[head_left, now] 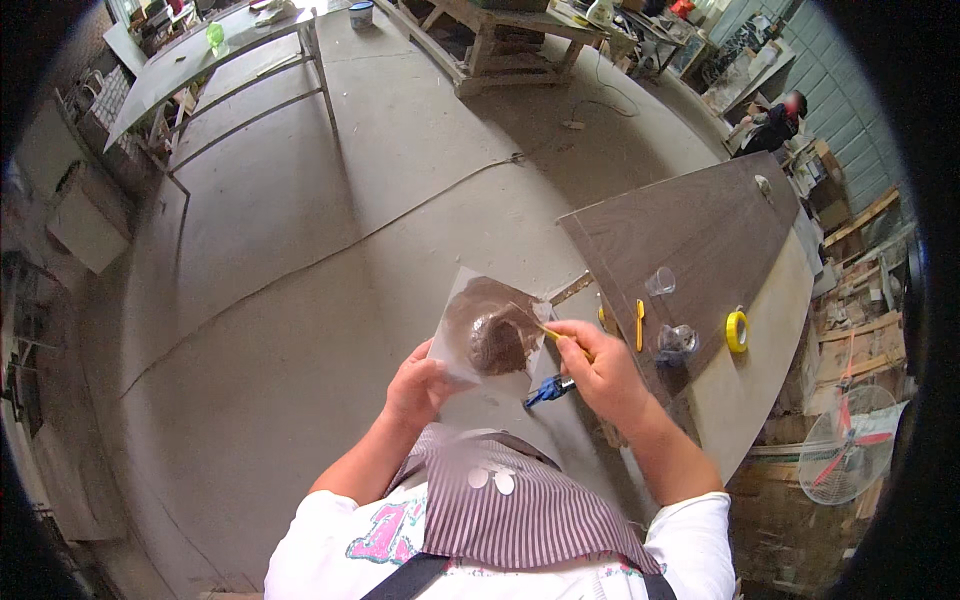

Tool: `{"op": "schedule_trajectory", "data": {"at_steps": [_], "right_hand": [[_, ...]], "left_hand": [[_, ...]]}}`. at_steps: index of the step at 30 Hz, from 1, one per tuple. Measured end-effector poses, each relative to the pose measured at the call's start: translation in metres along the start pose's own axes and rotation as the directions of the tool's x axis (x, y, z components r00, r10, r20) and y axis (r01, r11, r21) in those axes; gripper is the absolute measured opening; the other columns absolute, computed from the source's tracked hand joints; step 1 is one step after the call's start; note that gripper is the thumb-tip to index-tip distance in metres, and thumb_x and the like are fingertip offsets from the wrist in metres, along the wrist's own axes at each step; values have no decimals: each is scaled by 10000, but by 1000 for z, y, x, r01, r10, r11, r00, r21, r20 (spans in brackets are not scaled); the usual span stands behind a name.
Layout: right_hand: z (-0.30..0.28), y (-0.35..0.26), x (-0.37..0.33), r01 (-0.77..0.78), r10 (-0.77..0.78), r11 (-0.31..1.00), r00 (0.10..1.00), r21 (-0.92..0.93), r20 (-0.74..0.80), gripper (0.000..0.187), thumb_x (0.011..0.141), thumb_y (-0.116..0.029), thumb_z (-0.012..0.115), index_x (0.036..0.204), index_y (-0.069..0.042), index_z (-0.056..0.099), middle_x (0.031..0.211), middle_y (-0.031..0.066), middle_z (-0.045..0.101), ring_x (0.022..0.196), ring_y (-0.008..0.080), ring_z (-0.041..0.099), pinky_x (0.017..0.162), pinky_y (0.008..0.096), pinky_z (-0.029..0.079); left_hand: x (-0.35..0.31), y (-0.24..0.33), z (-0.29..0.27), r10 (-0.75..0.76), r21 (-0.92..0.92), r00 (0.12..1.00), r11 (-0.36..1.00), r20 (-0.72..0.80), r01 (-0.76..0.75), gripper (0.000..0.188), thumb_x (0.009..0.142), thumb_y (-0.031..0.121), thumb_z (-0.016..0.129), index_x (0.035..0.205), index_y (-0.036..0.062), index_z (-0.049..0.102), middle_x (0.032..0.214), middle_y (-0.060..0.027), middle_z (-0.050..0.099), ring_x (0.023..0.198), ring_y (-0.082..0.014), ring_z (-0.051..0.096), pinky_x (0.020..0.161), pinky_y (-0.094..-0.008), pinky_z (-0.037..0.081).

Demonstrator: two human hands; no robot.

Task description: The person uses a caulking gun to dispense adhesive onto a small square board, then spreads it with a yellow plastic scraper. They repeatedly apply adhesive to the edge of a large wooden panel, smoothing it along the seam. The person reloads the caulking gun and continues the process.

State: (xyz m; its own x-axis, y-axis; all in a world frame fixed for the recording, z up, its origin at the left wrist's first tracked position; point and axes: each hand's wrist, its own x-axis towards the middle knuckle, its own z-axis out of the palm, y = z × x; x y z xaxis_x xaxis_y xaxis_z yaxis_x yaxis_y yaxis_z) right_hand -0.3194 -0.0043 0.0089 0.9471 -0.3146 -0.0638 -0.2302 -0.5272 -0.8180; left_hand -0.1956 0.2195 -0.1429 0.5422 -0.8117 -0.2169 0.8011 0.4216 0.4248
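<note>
My left hand (420,385) grips the near edge of a small flat board (470,300) smeared with brown putty, a mound of it (497,343) sitting in the middle. My right hand (598,368) is closed on a yellow-handled putty knife (535,322) whose blade rests in the brown mass. Both hands are held in front of my striped apron, above the concrete floor. A blue-handled tool (549,390) shows just below the right hand; whether it lies on the floor I cannot tell.
To the right lies a dark wood-grain panel (700,230) carrying a clear plastic cup (660,281), a yellow utility knife (640,325), a crumpled clear wrapper (676,343) and a yellow tape roll (737,331). A fan (847,443) stands lower right. A long table (190,65) and another person (780,120) are far off.
</note>
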Motion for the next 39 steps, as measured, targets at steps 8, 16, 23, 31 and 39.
{"op": "schedule_trajectory", "data": {"at_steps": [8, 16, 23, 31, 39], "right_hand": [[33, 39, -38, -504, 553, 263, 778, 823, 300, 329, 1017, -201, 418, 1293, -45, 504, 781, 24, 587, 517, 30, 373, 473, 185, 313], [50, 56, -34, -403, 610, 145, 755, 904, 238, 294, 1010, -212, 443, 1249, -65, 528, 802, 29, 591, 526, 35, 394, 451, 183, 298], [-13, 66, 11, -612, 453, 640, 789, 464, 415, 319, 987, -282, 516, 1162, -36, 617, 726, -17, 554, 548, 26, 452, 453, 166, 302], [-26, 42, 88, -430, 466, 877, 659, -213, 590, 334, 864, -376, 658, 914, -53, 725, 699, 17, 619, 637, 108, 566, 545, 260, 414], [21, -26, 100, 254, 319, 789, 609, -559, 726, 224, 770, -212, 639, 922, -87, 746, 757, 112, 694, 689, 245, 658, 662, 366, 511]], "left_hand": [[-3, -6, 19, 107, -48, 991, 993, -85, -111, 582, 817, 89, 571, 1362, -43, 418, 1209, -196, 607, 1061, -317, 653, 890, -496, 569], [-8, 4, 25, 11, 124, 1000, 992, -7, -10, 535, 813, 68, 591, 1328, -51, 503, 1184, -174, 634, 1051, -297, 650, 898, -456, 552], [4, 18, 28, -228, 274, 974, 936, -9, 222, 498, 814, 47, 623, 1271, -113, 504, 1049, -177, 651, 837, -240, 696, 718, -365, 630], [25, 11, 34, -360, 338, 931, 870, -63, 360, 478, 827, 48, 610, 1264, -115, 506, 1008, -143, 652, 769, -205, 681, 652, -346, 631], [30, 10, 40, -391, 477, 912, 782, -127, 402, 472, 826, 104, 558, 1264, -75, 558, 1021, -133, 652, 802, -189, 652, 670, -289, 581]]}}
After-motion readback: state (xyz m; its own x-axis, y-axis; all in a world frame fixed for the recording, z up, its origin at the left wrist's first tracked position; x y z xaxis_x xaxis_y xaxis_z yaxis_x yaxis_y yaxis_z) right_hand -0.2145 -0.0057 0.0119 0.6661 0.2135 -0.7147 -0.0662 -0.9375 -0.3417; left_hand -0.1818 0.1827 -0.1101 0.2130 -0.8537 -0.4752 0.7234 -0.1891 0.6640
